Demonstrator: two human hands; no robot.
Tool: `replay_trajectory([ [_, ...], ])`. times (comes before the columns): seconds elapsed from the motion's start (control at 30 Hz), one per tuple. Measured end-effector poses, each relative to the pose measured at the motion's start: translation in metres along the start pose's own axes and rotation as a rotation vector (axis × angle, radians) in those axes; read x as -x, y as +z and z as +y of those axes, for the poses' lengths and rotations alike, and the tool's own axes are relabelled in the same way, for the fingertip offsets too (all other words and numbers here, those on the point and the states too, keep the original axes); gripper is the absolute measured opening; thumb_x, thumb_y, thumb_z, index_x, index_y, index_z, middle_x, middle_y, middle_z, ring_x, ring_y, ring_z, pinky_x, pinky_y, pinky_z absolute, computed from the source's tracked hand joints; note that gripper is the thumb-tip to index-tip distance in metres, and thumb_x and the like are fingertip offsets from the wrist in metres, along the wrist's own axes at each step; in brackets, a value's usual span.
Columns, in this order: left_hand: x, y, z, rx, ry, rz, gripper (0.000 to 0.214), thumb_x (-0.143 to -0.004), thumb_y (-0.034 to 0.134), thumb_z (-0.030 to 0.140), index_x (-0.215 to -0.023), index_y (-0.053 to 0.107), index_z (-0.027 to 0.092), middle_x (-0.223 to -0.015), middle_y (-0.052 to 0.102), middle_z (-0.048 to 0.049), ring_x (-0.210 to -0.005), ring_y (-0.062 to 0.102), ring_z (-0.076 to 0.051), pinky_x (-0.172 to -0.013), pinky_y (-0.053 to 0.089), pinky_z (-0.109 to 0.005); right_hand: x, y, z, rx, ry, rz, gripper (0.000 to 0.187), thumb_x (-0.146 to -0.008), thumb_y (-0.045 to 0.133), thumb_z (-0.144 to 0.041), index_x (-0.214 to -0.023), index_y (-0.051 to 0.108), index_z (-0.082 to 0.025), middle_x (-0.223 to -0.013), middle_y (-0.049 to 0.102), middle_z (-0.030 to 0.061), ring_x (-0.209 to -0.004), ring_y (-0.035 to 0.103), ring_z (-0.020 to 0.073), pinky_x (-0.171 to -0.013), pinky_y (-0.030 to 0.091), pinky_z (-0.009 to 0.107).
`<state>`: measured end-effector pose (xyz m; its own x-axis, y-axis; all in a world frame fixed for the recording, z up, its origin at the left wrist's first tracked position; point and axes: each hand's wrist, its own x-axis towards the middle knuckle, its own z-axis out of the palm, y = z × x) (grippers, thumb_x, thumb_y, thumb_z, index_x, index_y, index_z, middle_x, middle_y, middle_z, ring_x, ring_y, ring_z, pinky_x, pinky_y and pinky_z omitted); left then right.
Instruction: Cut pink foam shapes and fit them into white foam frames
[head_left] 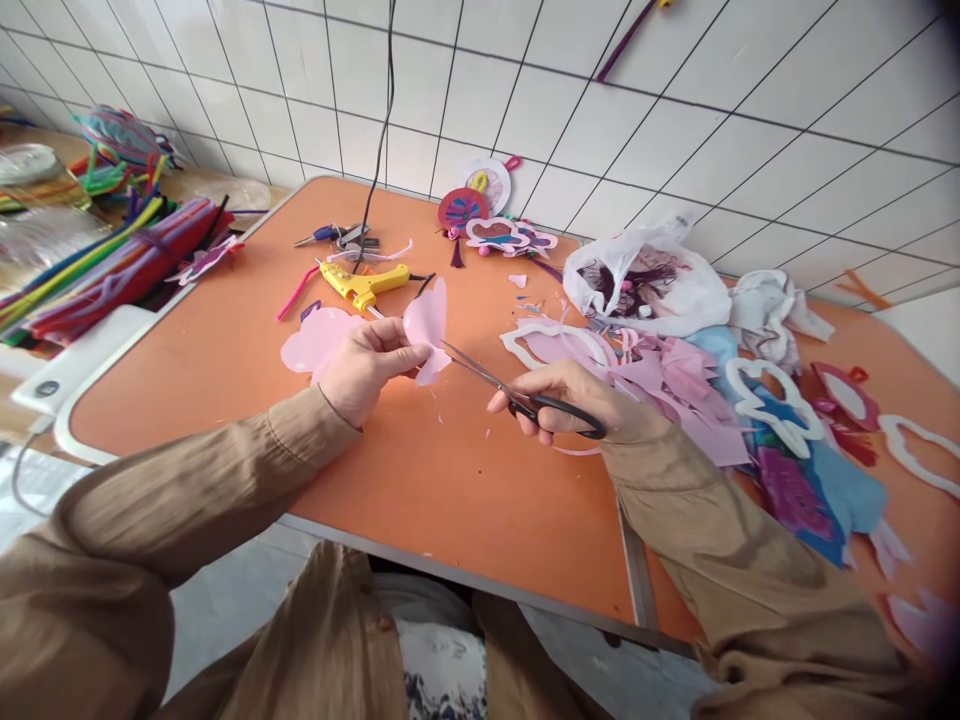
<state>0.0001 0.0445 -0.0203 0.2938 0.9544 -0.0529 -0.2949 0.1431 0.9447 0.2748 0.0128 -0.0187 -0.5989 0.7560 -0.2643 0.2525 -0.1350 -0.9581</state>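
Note:
Between the thumb and fingers of my left hand [367, 365] is a pink paper cutout [426, 320] with curved edges. My right hand [566, 398] grips a pair of scissors [487, 377] by its black handles. The blades point left, and their tips reach the cutout's right edge. Whether they are cutting into it I cannot tell. A larger pink scalloped shape [321, 342] lies on the orange table behind my left hand, partly covered by it. Just beyond stands a yellow glue gun [364, 283]. Tiny pink scraps are scattered below the blades.
Pink paper scraps [675, 375] and white cloud-shaped frames [776, 400] pile up at the right, beside a white plastic bag [645, 290]. Bundled pipe cleaners [142, 260] lie at the left. Round tasselled ornaments [463, 210] rest near the tiled wall. A black cord [386, 120] hangs down.

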Motion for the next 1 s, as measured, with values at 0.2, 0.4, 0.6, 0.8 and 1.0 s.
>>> replay_trajectory([
  [0.2, 0.0, -0.001, 0.0, 0.026, -0.004, 0.029, 0.034, -0.053, 0.096, 0.032, -0.071, 0.073, 0.015, -0.068, 0.071, -0.0028, -0.062, 0.066, -0.015, -0.061, 0.054, -0.029, 0.001, -0.002, 0.001, 0.005, -0.057, -0.017, 0.07, -0.071, 0.081, -0.071, -0.107, 0.077, -0.011, -0.063, 0.062, -0.0002, -0.047, 0.056, 0.0097, -0.046, 0.05, 0.024],
  [0.4, 0.001, 0.001, -0.001, 0.03, -0.044, 0.023, 0.035, -0.052, 0.096, 0.031, -0.074, 0.074, 0.014, -0.07, 0.072, -0.0027, -0.063, 0.067, -0.016, -0.063, 0.056, -0.029, -0.001, 0.001, 0.002, -0.043, -0.071, -0.023, 0.07, -0.07, 0.082, -0.071, -0.107, 0.078, -0.011, -0.065, 0.062, 0.0, -0.049, 0.057, 0.0092, -0.046, 0.05, 0.022],
  [0.6, 0.002, 0.002, -0.002, 0.042, -0.071, 0.027, 0.039, -0.05, 0.098, 0.033, -0.074, 0.073, 0.014, -0.071, 0.074, -0.0038, -0.064, 0.07, -0.017, -0.063, 0.058, -0.03, -0.004, 0.01, 0.005, -0.091, -0.037, -0.003, 0.073, -0.068, 0.084, -0.071, -0.108, 0.076, -0.01, -0.065, 0.061, 0.0, -0.052, 0.056, 0.0099, -0.049, 0.053, 0.023],
  [0.8, 0.002, 0.002, -0.003, 0.064, -0.076, 0.028, 0.043, -0.05, 0.099, 0.035, -0.077, 0.074, 0.013, -0.073, 0.076, -0.0047, -0.064, 0.072, -0.017, -0.064, 0.06, -0.03, -0.005, 0.016, -0.001, -0.098, -0.015, 0.022, 0.066, -0.067, 0.087, -0.066, -0.1, 0.075, -0.01, -0.066, 0.059, -0.0013, -0.053, 0.055, 0.0093, -0.046, 0.051, 0.021],
  [1.0, 0.002, 0.002, -0.002, 0.071, -0.06, 0.022, 0.041, -0.05, 0.099, 0.034, -0.073, 0.072, 0.014, -0.071, 0.075, -0.0049, -0.066, 0.073, -0.019, -0.066, 0.061, -0.032, -0.004, 0.017, -0.009, -0.09, 0.001, 0.001, 0.062, -0.069, 0.088, -0.064, -0.099, 0.075, -0.011, -0.068, 0.06, -0.0024, -0.05, 0.056, 0.007, -0.046, 0.05, 0.02],
])
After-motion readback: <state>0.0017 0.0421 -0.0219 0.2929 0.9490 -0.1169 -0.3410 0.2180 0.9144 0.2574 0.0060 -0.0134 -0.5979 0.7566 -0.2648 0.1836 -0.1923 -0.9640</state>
